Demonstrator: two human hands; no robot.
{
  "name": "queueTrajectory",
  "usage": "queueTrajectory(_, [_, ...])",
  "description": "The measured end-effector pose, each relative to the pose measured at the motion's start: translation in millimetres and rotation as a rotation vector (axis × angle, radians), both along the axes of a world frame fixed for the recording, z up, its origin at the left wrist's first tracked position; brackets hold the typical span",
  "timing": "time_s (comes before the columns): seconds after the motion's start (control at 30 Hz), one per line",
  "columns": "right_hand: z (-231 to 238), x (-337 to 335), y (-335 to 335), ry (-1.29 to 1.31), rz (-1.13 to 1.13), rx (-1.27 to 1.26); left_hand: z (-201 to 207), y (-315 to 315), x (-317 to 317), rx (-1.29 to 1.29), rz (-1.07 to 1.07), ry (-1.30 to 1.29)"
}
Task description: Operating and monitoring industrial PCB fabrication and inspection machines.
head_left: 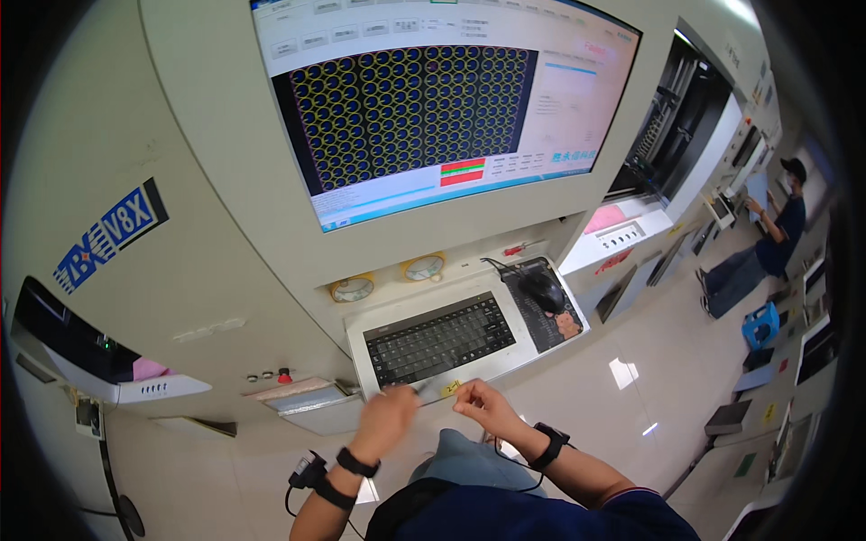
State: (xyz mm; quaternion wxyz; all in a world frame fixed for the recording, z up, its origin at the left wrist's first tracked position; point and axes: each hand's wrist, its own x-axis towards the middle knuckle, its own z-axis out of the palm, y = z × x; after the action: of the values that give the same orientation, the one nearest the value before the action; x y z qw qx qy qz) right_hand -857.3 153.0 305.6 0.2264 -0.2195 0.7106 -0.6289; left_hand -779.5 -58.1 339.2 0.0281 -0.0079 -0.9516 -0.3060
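Observation:
My left hand (388,419) is closed, held just in front of the near edge of the keyboard shelf. A small dark bit shows by its fingertips, too blurred to name. To its right, my right hand (489,408) has thumb and fingertips drawn together in a pinch; anything between them is too small to see. The two hands are apart. Beyond them a black keyboard (439,338) lies on the white shelf (361,361), with a black mouse (541,290) on a dark mouse pad (566,326) at its right.
A monitor (577,108) showing a grid of circles is set in the machine panel above. Tape rolls (350,288) lie behind the keyboard. A red button (284,374) sits at left. An open machine bay (672,117) is at right; farther off a person (780,225) stands near a blue stool (760,325).

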Motion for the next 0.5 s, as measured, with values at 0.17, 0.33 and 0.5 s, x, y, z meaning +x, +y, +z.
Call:
queueTrajectory(0.17, [-21.2,-6.6,-7.2,0.595,-0.095,0.309,-29.2,-48.0,-72.0,-0.412,0.258,0.315])
queueTrajectory(0.33, [-33.5,-7.8,-14.3,0.729,-0.109,0.45,-51.6,-53.8,-111.3,-0.393,0.38,0.318])
queueTrajectory(0.5, [-30.3,-16.3,-11.1,0.505,-0.091,0.327,-57.0,-60.4,-126.9,-0.359,0.389,0.347])
